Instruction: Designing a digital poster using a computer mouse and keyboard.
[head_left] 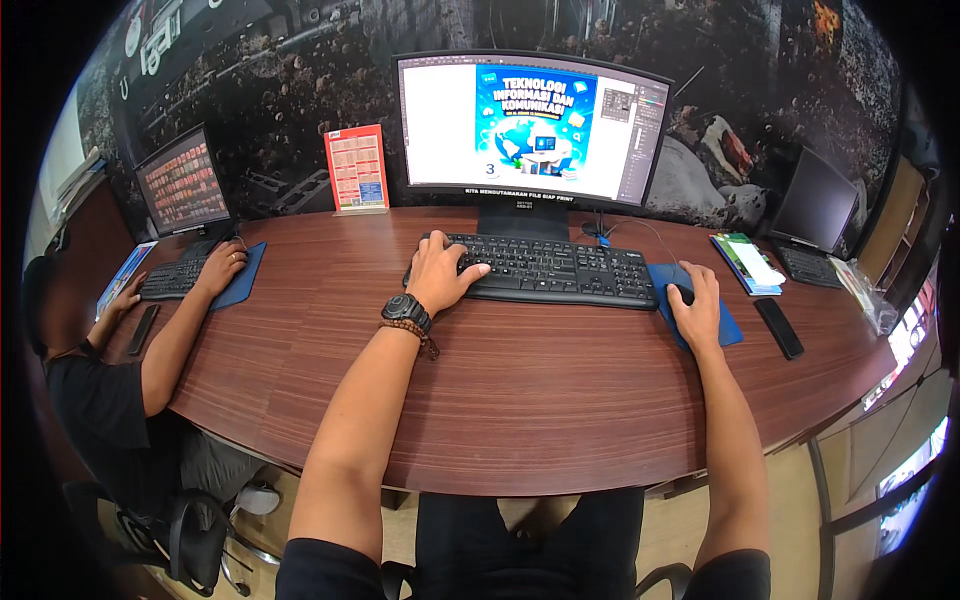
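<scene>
A black keyboard (560, 270) lies on the desk in front of me. My left hand (440, 274) rests on its left end, thumb and fingers apart, with a black watch and a bead bracelet on the wrist. Right of the keyboard, my right hand (699, 303) is curved over a black computer mouse (684, 294), which is partly hidden under the fingers. Beneath the mouse lies a blue mouse pad (728, 326). Behind the keyboard stands a wide curved monitor (434, 125), showing a blue poster or cover design in an editing program.
The brown wooden desk (540, 390) curves around me. A red desk calendar (357, 170) stands left of the monitor. At right are a black phone (779, 328), booklets (745, 262) and a dark second monitor (815, 200). A co-worker (110, 400) sits at left, hands at another keyboard and mouse.
</scene>
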